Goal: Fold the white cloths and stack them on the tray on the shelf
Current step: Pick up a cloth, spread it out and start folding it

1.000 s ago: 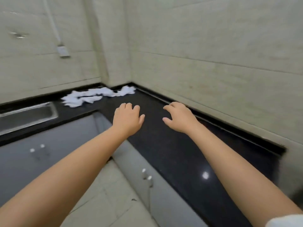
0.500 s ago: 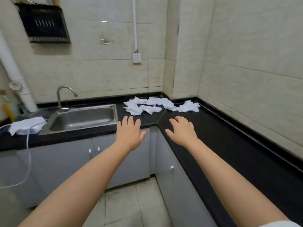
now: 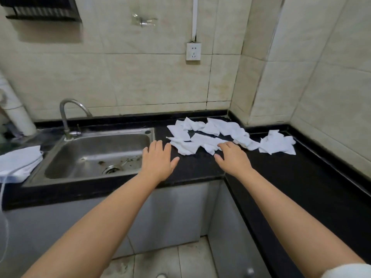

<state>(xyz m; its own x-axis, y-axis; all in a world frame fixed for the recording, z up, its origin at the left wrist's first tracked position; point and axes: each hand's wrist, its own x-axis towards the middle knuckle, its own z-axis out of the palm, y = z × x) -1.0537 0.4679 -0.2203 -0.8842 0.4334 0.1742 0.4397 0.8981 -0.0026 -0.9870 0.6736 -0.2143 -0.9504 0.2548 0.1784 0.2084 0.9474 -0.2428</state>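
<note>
Several crumpled white cloths [image 3: 208,135] lie scattered in the corner of the black countertop [image 3: 301,177], with one more cloth [image 3: 278,145] lying apart to the right. My left hand [image 3: 158,160] hovers open, fingers spread, over the counter just right of the sink. My right hand [image 3: 232,158] is open too, its fingertips at the near edge of the cloth pile. Neither hand holds anything. No tray is in view.
A steel sink [image 3: 96,155] with a curved tap [image 3: 69,117] sits left of the cloths. A white bundle [image 3: 19,163] with a cord lies at the far left. A dark rack [image 3: 42,9] hangs on the wall top left. A wall socket [image 3: 193,51] is above the cloths.
My view has swung left and closer to the counter corner. Both hands have reached forward, and the right one now arrives at the edge of the cloths.
</note>
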